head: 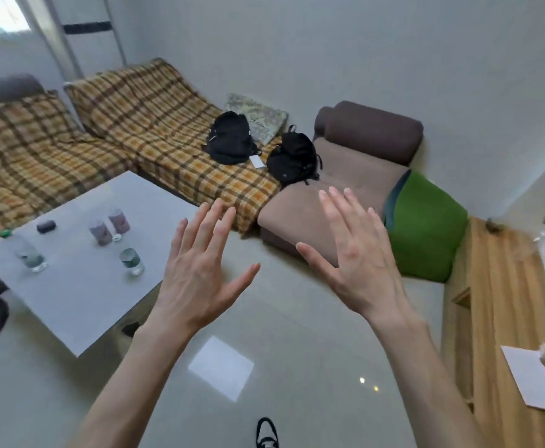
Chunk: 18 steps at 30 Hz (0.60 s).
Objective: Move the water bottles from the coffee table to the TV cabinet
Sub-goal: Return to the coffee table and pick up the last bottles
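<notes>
Several water bottles stand on the white coffee table [80,302] at the left: two with purple labels [100,232] [119,223], one with a green label [131,260], and a clear one with a green cap [27,252] lying tilted. My left hand [200,270] is raised with fingers spread, just right of the table's corner, holding nothing. My right hand [351,250] is also up and spread, empty, over the floor in front of the sofa. The wooden TV cabinet [497,302] runs along the right edge.
A plaid-covered sofa [129,134] wraps behind the table, with two black bags [230,139] [292,158] on it. A green pouf [426,227] stands beside the cabinet. White papers [529,379] lie on the cabinet top. A small dark object [45,226] sits on the table.
</notes>
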Each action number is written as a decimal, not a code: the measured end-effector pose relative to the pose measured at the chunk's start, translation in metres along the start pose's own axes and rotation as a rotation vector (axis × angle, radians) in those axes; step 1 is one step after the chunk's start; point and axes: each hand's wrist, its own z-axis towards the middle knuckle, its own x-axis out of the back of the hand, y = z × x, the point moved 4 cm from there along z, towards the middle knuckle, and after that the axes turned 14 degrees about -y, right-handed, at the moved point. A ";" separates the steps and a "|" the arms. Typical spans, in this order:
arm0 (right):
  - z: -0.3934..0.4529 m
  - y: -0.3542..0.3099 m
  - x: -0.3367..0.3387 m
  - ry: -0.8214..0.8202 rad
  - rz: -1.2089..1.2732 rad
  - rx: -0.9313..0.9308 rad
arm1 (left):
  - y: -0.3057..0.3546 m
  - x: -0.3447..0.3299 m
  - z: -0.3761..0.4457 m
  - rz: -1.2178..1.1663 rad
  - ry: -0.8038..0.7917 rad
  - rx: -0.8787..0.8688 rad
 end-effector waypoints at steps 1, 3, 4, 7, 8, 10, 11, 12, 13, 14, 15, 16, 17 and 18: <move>0.018 0.001 -0.004 -0.004 0.002 0.023 | -0.009 0.000 0.010 0.008 0.007 0.025; 0.053 0.002 -0.014 -0.015 0.007 0.073 | -0.027 0.000 0.029 0.017 0.025 0.077; 0.070 0.002 -0.020 -0.023 0.016 0.097 | -0.035 0.000 0.038 0.024 0.031 0.111; 0.118 -0.002 -0.036 -0.060 0.062 0.182 | -0.059 0.000 0.055 0.061 0.054 0.217; 0.133 -0.005 -0.041 -0.070 0.079 0.216 | -0.067 0.000 0.058 0.069 0.066 0.247; 0.160 -0.014 -0.053 -0.089 0.108 0.288 | -0.084 0.001 0.064 0.080 0.076 0.317; 0.172 -0.021 -0.059 -0.102 0.120 0.321 | -0.092 0.002 0.065 0.085 0.075 0.356; 0.182 -0.028 -0.064 -0.112 0.140 0.349 | -0.099 0.003 0.064 0.090 0.077 0.395; 0.192 -0.035 -0.068 -0.119 0.164 0.372 | -0.106 0.004 0.064 0.096 0.083 0.432; 0.202 -0.044 -0.073 -0.126 0.185 0.397 | -0.114 0.006 0.062 0.108 0.091 0.466; 0.211 -0.053 -0.077 -0.133 0.199 0.422 | -0.121 0.008 0.061 0.123 0.097 0.495; 0.219 -0.061 -0.081 -0.138 0.208 0.446 | -0.128 0.011 0.058 0.139 0.105 0.520; 0.226 -0.069 -0.084 -0.140 0.215 0.472 | -0.136 0.013 0.056 0.156 0.116 0.544; 0.233 -0.077 -0.087 -0.140 0.223 0.499 | -0.143 0.016 0.053 0.169 0.127 0.565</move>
